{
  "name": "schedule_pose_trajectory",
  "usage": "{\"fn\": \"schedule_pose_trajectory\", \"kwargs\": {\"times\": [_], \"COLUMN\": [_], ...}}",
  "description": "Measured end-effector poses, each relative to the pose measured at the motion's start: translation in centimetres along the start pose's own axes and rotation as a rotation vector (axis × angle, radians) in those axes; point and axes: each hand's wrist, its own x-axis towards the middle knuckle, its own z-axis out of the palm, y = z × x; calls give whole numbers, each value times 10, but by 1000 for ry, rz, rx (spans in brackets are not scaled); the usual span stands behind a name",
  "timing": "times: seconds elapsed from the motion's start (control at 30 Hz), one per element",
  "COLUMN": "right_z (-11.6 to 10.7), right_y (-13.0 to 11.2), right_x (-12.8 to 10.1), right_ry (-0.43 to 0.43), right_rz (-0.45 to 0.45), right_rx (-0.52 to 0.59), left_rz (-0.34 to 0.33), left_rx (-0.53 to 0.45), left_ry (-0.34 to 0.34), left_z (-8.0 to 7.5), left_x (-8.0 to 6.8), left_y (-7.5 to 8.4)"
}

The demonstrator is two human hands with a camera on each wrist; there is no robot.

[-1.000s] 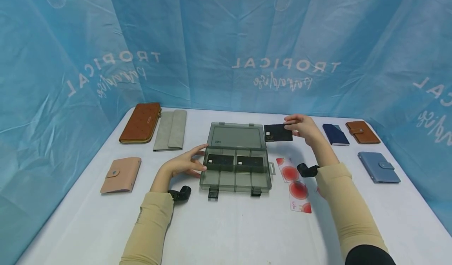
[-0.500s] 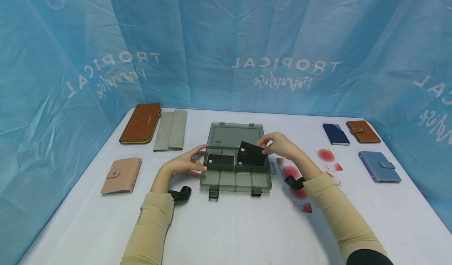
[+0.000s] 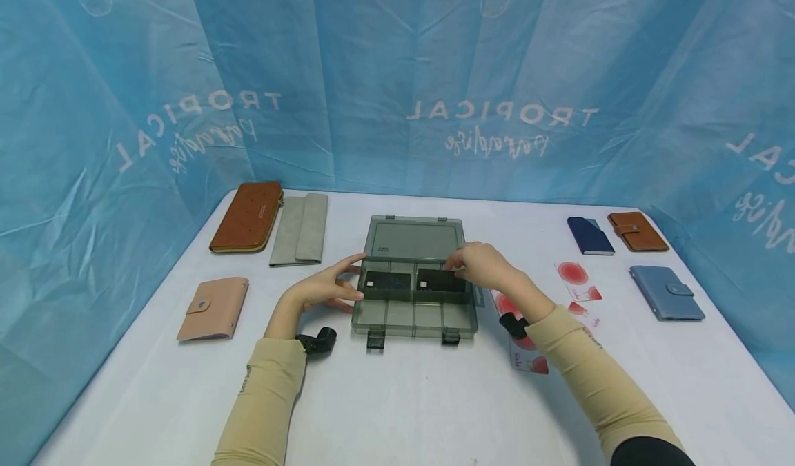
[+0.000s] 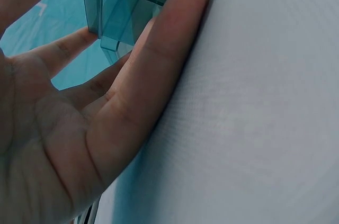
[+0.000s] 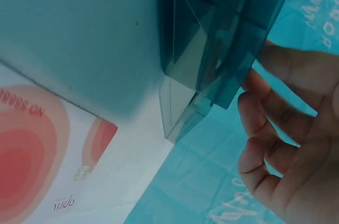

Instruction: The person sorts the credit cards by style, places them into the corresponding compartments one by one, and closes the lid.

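An open smoky clear plastic box (image 3: 414,319) sits mid-table, its lid (image 3: 415,238) laid back flat. Two black cards lie in its rear compartments, one on the left (image 3: 387,284) and one on the right (image 3: 437,281). My right hand (image 3: 461,267) hovers over the right rear compartment and its fingertips pinch the right end of that card, which lies flat. My left hand (image 3: 348,279) rests with straight fingers (image 4: 159,60) against the box's left wall (image 4: 127,7). In the right wrist view loosely curled fingers (image 5: 275,144) show beyond the box corner (image 5: 212,38).
Red-and-white cards lie right of the box (image 3: 574,276) (image 3: 528,359) (image 5: 37,150). Wallets ring the table: long brown (image 3: 247,216), grey (image 3: 301,229) and pink (image 3: 213,307) at the left; navy (image 3: 590,236), small brown (image 3: 638,231) and blue (image 3: 666,292) at the right. Blue cloth backs the table.
My right hand carried a black card from behind the box's right side down into the right rear compartment, where it now lies flat. The left hand stayed put.
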Motion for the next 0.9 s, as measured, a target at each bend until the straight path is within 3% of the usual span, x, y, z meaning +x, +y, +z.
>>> {"fn": "schedule_pose_trajectory", "kwargs": {"times": [0.1,0.3,0.47,0.73,0.9], "right_z": [-2,-8,-9,-6,0], "right_y": [2,17,38,62,67], "right_x": [-1,-9,-22,-45,-51], "right_ry": [-22,9,21,-230,-295], "right_rz": [-16,-37,62,299,336], "right_rx": [-12,129,237,183,152], "left_rz": [0,3,4,3,-1], "left_rx": [6,7,3,4,7], "left_ry": [5,8,2,5,11], "left_z": [0,1,1,1,2], "left_x": [-1,-2,-2,-2,-2], "left_y": [0,1,1,1,2]}}
